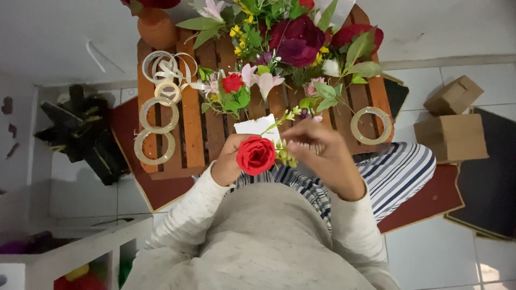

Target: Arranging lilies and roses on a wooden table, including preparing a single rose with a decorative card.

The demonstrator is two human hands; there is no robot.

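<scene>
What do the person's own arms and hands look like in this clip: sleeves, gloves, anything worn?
Both arms wear long, light cream knit sleeves with faint speckles, ending in ribbed cuffs at the wrists. The left hand and right hand are bare: no gloves, and no watch or ring can be made out.

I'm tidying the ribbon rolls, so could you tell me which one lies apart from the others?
The roll at the right edge of the wooden table, beyond the right hand, lies alone; the other rolls cluster at the left edge.

Single head view, straight down, close over lap.
</scene>
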